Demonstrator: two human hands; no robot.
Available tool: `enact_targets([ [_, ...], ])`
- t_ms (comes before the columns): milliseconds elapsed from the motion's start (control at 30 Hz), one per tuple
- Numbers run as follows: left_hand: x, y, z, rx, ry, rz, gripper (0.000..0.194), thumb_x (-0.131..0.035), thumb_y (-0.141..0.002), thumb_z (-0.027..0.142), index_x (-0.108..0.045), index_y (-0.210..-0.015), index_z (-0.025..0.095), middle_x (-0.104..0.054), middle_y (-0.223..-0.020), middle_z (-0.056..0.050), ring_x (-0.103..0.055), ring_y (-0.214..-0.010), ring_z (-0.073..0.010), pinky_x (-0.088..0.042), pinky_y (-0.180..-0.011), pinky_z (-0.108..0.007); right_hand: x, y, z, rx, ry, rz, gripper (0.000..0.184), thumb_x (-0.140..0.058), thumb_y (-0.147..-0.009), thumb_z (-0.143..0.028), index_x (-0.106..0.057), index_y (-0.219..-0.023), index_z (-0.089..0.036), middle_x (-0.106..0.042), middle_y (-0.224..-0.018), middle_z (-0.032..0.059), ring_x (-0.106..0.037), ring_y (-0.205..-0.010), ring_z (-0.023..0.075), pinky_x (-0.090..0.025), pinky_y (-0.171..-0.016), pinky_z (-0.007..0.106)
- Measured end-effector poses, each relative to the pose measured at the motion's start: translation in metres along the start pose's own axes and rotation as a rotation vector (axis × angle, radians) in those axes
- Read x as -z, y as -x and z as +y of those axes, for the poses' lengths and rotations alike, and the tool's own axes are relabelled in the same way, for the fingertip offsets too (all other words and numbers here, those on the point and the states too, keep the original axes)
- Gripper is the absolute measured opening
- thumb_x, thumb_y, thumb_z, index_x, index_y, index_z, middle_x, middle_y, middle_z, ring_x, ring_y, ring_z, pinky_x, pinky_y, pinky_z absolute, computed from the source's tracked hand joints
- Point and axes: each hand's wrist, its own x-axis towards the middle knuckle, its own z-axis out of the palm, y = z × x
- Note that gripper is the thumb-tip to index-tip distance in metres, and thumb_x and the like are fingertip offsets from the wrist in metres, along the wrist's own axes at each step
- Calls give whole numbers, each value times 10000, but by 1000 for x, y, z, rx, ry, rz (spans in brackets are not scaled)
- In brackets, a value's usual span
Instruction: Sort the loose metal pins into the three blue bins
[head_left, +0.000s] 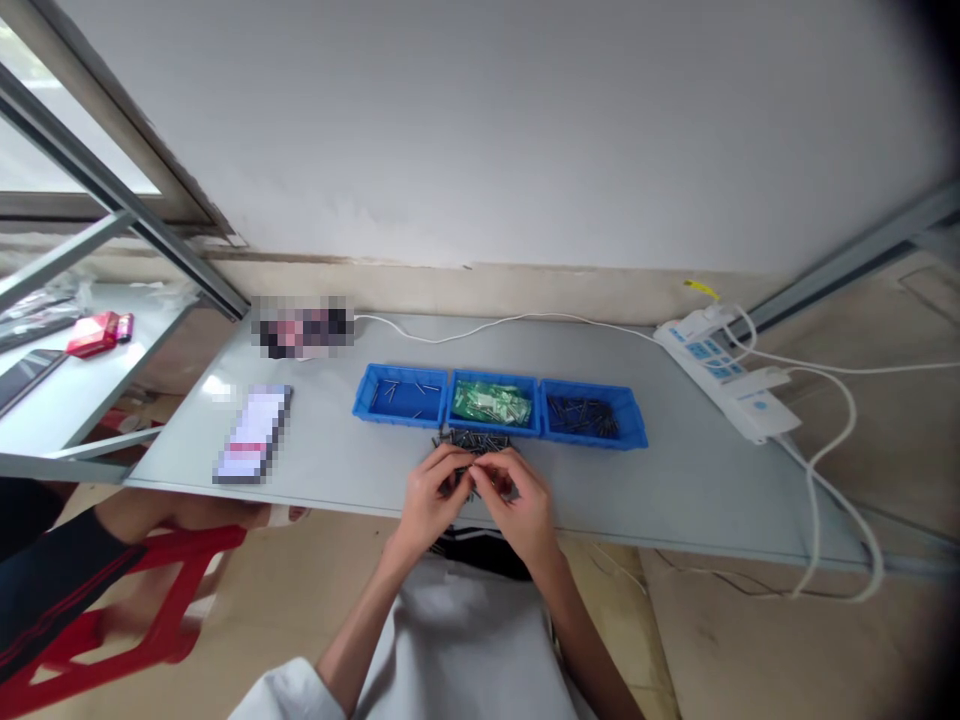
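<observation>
My left hand [433, 493] and my right hand [517, 495] meet at the table's near edge, fingers pinched together over a heap of small dark pins [474, 440]. What sits between the fingertips is too small to make out. Just behind the heap stand three blue bins in a row: the left bin [401, 393] holds a few loose pins, the middle bin [493, 402] holds green parts, the right bin [592, 414] holds several dark pins.
A grey table [675, 480] carries a white power strip [724, 373] with cables at the right, and a blurred flat object [253, 435] at the left. A red stool [161, 600] and another person's leg are at lower left.
</observation>
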Motion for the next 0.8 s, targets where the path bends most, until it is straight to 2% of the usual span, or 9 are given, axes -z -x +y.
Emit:
enact_targets([
  [333,-2,0,-4,11,17,-14,163,-648,-1048,251,-803,-1053,202,-765,-1022,-88,-594,-661,-126,-452,-589,-237,2,19,15,-51,-21,25,107,-626,-1064,-255,-720,-1109,-233,-706,-845,13,-599,-636,141,-514,-582,259],
  [567,0,-1,-5,28,52,-1,161,-657,-1021,228,-812,-1050,196,-780,-1031,-95,-625,-692,-136,-491,-631,-239,1,18,14,31,27,-46,125,-617,-1064,-222,-721,-1131,-239,-697,-833,10,-562,-615,136,-496,-594,265],
  [800,-1,-1,-9,-9,59,22,154,-673,-989,168,-815,-1044,193,-777,-1019,-80,-590,-649,-107,-472,-603,-216,-1,20,18,47,70,-48,132,-621,-1064,-219,-708,-1158,-245,-678,-815,-4,-541,-611,133,-487,-613,268],
])
